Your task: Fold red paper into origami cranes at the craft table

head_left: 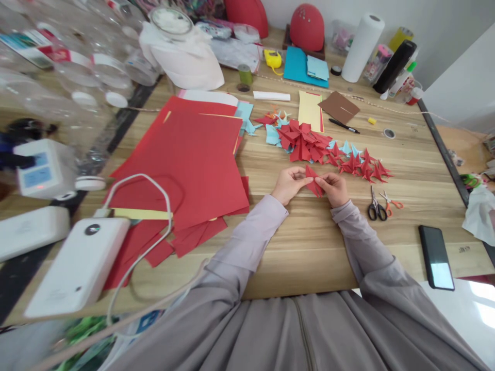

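Observation:
Between both hands is a small folded red paper [314, 188], diamond-shaped with split points at its lower end. My left hand [291, 184] pinches its left side with thumb and fingers. On the other side, my right hand [333, 187] grips the right edge, thumb on the front. Just beyond the hands lies a pile of folded red paper pieces [303, 139], with light blue ones [273, 135] among them. To its right, several finished-looking red paper cranes [365, 166] sit in a cluster.
Large red paper sheets [193, 159] are stacked at left, near a white power bank [79, 263] with a cable. Black scissors [376, 208], orange scissors [391, 202] and a phone [435, 256] lie at right. A black pen [344, 126] and brown paper [339, 106] are farther back.

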